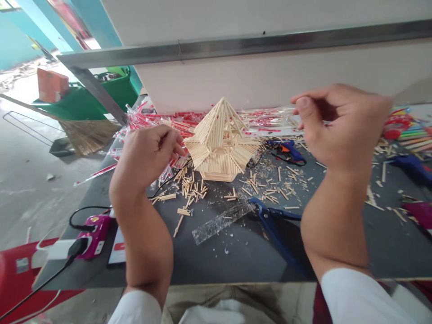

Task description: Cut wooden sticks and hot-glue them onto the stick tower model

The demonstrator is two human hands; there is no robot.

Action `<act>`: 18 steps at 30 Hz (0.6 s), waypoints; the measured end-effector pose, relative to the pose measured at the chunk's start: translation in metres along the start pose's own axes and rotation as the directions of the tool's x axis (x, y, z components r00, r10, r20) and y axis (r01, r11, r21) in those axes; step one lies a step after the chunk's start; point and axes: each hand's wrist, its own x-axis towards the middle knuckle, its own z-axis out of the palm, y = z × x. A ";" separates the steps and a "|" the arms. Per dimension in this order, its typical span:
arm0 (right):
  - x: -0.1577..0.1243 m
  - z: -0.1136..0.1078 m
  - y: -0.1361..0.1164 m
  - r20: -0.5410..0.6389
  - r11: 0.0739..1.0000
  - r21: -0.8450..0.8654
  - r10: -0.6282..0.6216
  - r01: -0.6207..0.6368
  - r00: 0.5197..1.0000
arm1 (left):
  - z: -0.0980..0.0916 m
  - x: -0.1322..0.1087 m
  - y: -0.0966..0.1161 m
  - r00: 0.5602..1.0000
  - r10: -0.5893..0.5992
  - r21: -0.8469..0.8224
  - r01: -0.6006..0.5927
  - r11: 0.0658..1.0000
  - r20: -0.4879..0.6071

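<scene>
A small tower model built of thin wooden sticks [221, 159], with a pointed upper roof and a flared lower roof, stands upright on the dark table. Beside the lower roof's left corner is my left hand [145, 155], its fingers curled together; whether it touches the model or holds anything is hidden. My right hand [340, 119] is raised to the right of the model and apart from it. Its thumb and fingers are pressed close, and anything between them is too small to make out.
Before the model lie a clear ruler [221, 221], blue-handled cutters [275, 229] and scattered stick pieces [194, 186]. A blue glue gun [290, 150] lies behind right. Red-and-clear wrappers [148, 119] line the back. A pink power strip [94, 234] sits at left.
</scene>
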 end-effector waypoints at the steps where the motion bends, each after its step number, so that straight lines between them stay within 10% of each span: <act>1: -0.001 -0.006 0.003 -0.028 1.000 0.014 0.024 -0.024 0.999 | -0.002 -0.001 -0.001 0.999 0.021 0.020 -0.022 1.000 0.051; 11: -0.026 -0.044 -0.004 -0.105 0.984 0.141 0.128 -0.113 0.986 | -0.020 -0.019 -0.004 0.973 0.205 0.071 -0.213 0.974 0.105; 18: -0.084 -0.015 0.036 0.069 0.948 0.219 0.221 -0.231 0.973 | -0.026 -0.038 0.001 0.976 0.217 0.041 -0.217 0.975 -0.003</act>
